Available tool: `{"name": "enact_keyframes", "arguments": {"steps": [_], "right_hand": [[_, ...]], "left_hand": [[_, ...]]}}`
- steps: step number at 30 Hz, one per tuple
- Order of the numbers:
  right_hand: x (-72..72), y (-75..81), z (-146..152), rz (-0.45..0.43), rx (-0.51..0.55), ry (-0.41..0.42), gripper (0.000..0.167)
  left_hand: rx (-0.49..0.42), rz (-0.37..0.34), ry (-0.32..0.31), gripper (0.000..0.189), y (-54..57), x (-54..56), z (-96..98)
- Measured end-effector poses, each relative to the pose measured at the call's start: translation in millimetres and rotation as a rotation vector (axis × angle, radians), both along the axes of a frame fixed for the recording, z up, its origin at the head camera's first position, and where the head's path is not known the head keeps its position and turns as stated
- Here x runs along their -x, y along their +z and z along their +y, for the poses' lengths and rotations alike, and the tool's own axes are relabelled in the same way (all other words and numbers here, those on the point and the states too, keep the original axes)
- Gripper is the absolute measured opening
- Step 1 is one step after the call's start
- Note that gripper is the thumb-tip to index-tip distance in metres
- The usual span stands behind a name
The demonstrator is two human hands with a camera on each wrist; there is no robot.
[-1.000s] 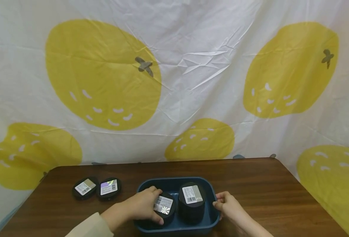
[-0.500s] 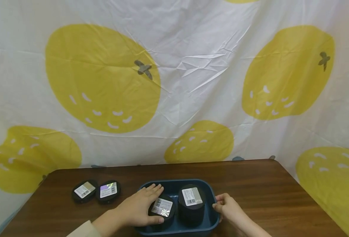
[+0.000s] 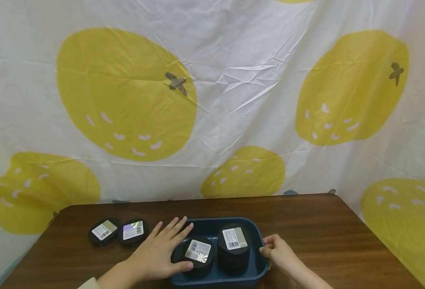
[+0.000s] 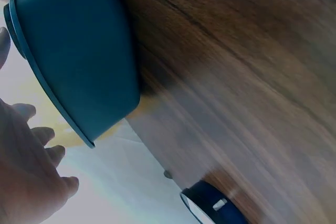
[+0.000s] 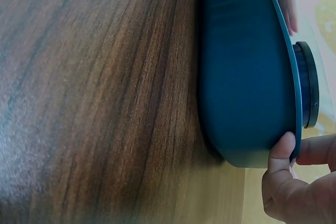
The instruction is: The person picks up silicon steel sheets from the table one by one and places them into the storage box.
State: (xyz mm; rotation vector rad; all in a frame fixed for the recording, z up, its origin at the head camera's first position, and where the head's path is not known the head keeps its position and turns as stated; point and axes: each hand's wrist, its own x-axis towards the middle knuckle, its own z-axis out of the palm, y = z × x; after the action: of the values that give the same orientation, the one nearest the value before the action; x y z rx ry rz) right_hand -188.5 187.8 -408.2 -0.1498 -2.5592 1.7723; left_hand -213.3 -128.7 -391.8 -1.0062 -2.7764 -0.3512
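A dark blue plastic bin (image 3: 257,263) sits at the front middle of the table, holding black round containers with white labels. The right one (image 3: 234,243) stands taller; the left one (image 3: 199,252) sits lower. My left hand (image 3: 154,251) is spread with straight fingers over the bin's left edge, its thumb beside the lower container. At the opposite end, my right hand (image 3: 279,253) pinches the bin's rim between thumb and fingers. The right wrist view shows that thumb (image 5: 283,148) against the bin's outer wall, with a container top rising above the rim.
Two more black round containers with labels lie side by side at the table's left, the outer one (image 3: 104,232) and the inner one (image 3: 133,232). Behind the wooden table (image 3: 306,216) hangs a white cloth (image 3: 234,108) with yellow fruit prints.
My left hand has let go of the lower container, spread its fingers and drawn back to the left. My right hand stays on the bin's rim.
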Motion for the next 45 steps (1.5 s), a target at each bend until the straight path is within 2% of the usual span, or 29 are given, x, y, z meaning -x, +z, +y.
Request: {"name": "enact_keyframes", "arguments": {"steps": [9,18,25,30,34,37,45], "right_hand": [[0.7,1.2,0.7,-0.001,-0.014,0.003,0.023],[0.3,2.9,2.2,0.004,-0.016,0.029,0.023],[0.8,1.8,2.0,-0.01,0.005,0.028,0.023],[-0.5,2.1,1.3,-0.018,0.025,0.03,0.024],[-1.7,4.6,0.9,-0.031,0.052,0.035,0.025],[-1.5,4.9,0.5,-0.034,0.055,0.032,0.025],[-1.0,4.3,0.2,-0.043,0.048,0.03,0.025]], "left_hand": [[-0.023,-0.002,0.037,0.083,-0.3,-5.7,-14.4],[-0.082,0.056,0.106,0.082,-4.4,-10.9,-32.9],[-0.099,0.079,0.126,0.083,-10.9,-15.2,-46.3],[-0.118,0.062,0.156,0.083,-12.1,-17.4,-58.7],[-0.114,0.011,0.203,0.085,-8.9,-17.1,-69.2],[-0.107,-0.002,0.232,0.085,-6.6,-16.0,-78.3],[-0.097,0.034,0.282,0.085,-7.6,-14.1,-101.9]]}}
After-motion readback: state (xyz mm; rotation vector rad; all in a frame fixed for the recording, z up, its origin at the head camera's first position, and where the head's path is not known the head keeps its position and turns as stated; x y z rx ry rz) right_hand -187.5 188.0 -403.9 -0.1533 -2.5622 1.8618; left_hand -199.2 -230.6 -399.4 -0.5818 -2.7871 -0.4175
